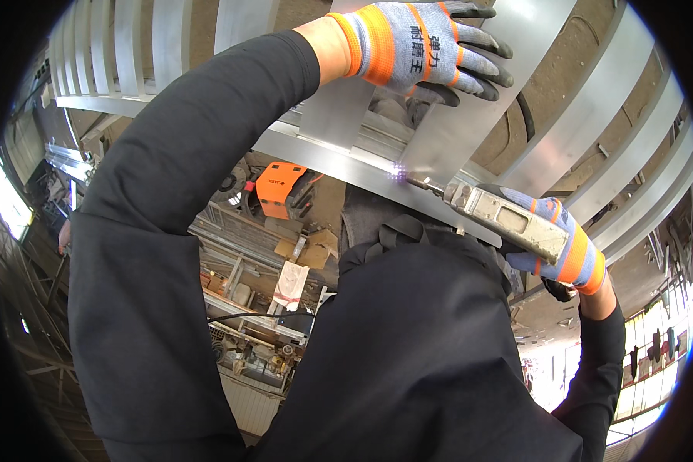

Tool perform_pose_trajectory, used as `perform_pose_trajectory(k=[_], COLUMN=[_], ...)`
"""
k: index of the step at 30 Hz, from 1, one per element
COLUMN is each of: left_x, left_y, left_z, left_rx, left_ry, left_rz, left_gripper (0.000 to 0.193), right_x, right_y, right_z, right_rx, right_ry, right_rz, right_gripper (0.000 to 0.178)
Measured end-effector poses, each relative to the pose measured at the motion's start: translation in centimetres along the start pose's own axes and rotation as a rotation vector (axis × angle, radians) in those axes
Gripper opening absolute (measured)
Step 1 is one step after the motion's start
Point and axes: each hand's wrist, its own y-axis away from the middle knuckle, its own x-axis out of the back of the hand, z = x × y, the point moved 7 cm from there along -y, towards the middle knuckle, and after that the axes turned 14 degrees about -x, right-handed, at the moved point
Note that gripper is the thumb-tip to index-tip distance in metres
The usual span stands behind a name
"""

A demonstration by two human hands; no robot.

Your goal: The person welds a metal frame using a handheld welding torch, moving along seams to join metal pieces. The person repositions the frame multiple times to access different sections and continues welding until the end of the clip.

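Note:
My right hand [566, 242], in a grey and orange work glove, is wrapped round a metal-bodied handheld welding gun [508, 219]. The gun's nozzle points left, and a small violet-white spark [397, 171] glows at its tip. That glow sits on the silver metal rail [316, 158], close to where a broad flat slat [489, 100] meets it. Farther off, my left hand [427, 50] wears a matching glove with dark fingertips. Its fingers are spread, and it lies over the upper part of the slats. The gun's handle is mostly hidden by my right hand.
Evenly spaced metal slats [566, 146] fan out on both sides, with floor showing through the gaps. Below the rail stand an orange case-like object [282, 189], cardboard [319, 248] and stacked metal lengths. A dark cable [526, 115] runs behind the slats.

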Motion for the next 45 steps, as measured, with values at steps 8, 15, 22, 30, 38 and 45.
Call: perform_pose_trajectory(k=[8, 15, 22, 30, 38, 45], left_x=[0.5, 1.3, 1.8, 1.4, 2.1, 2.6], left_y=[0.1, -0.1, -0.3, -0.5, 0.1, 1.5], left_z=[0.6, 1.0, 1.4, 1.5, 1.4, 0.7], left_rx=[0.050, 0.038, 0.027, 0.002, 0.013, -0.069], left_ry=[0.008, -0.065, -0.109, -0.170, -0.289, -0.459], left_rz=[-0.048, -0.081, -0.102, -0.215, -0.435, -0.617], left_gripper=[0.047, 0.046, 0.045, 0.049, 0.069, 0.076], right_x=[-0.1, -0.1, -0.1, -0.2, -0.1, 0.0], right_y=[0.4, 0.2, 0.4, 0.7, 1.0, 1.3], right_z=[-0.4, -0.5, -0.4, 0.5, 0.8, 1.2], right_rx=[0.037, 0.087, 0.033, -0.030, -0.037, -0.105], right_ry=[0.084, 0.061, 0.045, -0.035, -0.033, -0.107], right_rz=[0.020, 0.033, 0.027, 0.038, 0.039, 0.014], right_gripper=[0.083, 0.082, 0.080, 0.075, 0.075, 0.074])
